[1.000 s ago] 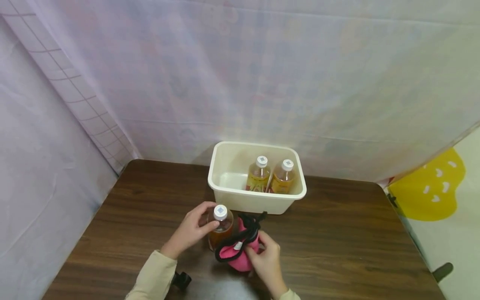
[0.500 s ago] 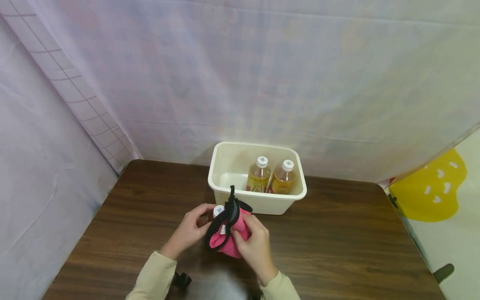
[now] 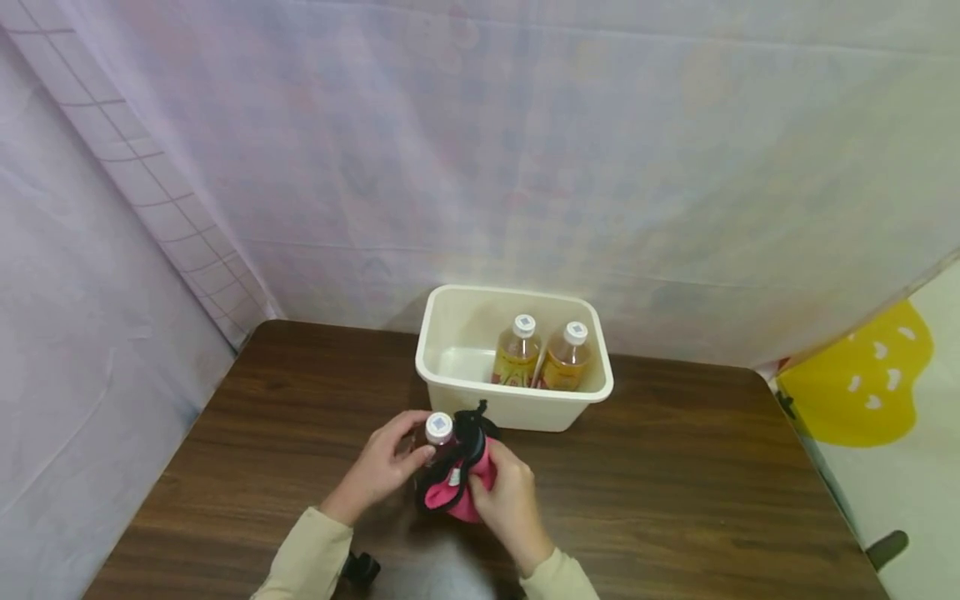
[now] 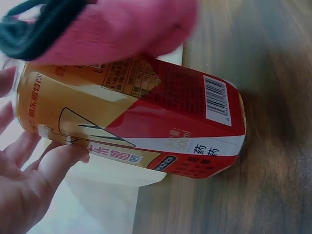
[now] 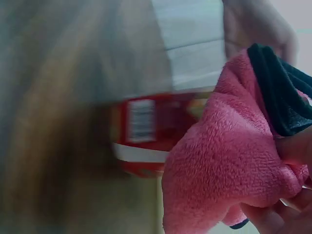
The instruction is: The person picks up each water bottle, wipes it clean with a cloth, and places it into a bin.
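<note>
My left hand holds an amber drink bottle with a white cap, upright on the table. Its label, red and gold with a barcode, fills much of the left wrist view. My right hand pinches a bunched pink cloth with black edging and a small white tag. In the head view, the cloth lies against the bottle's right side and covers part of it, leaving the cap in sight. Whether cloth and bottle press together is hard to tell.
Just behind the hands stands a cream plastic bin with two similar capped bottles upright in its right half. A small black object lies by the left sleeve. A pale curtain hangs behind the brown wooden table.
My right hand has brought the cloth leftward and up against the bottle. The cloth partly covered the cap half a second ago and now sits clear of it. The left hand has hardly moved.
</note>
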The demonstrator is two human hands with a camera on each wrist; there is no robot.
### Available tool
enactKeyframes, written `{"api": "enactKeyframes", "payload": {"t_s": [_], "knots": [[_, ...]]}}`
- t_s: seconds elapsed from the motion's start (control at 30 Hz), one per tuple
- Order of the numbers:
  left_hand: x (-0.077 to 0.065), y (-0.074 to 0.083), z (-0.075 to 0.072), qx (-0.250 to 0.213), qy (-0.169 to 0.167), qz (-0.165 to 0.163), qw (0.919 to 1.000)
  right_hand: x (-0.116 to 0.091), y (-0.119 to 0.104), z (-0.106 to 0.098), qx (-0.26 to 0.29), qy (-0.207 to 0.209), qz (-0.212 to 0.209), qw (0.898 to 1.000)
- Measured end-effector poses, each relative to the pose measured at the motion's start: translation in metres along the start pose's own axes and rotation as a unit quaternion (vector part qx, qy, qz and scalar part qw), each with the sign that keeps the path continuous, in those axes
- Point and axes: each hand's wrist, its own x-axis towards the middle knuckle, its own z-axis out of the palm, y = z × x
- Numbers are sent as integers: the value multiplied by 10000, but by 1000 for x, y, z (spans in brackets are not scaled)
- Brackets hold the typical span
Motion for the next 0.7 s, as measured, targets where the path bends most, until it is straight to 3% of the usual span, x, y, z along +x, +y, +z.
{"api": "enactKeyframes", "payload": {"t_s": [0.2,0.4,0.7], "knots": [[2,17,-5,-45,-68,-96,9999,-25,23,20,-15,-346,622,9975],[-1,-3,0,-61,-19,-127,9999,-35,36,32,-56,-300,628,9976],[-1,-6,0,-534,-50,-267,9982,-24,24,21,583,152,573,9965]]}}
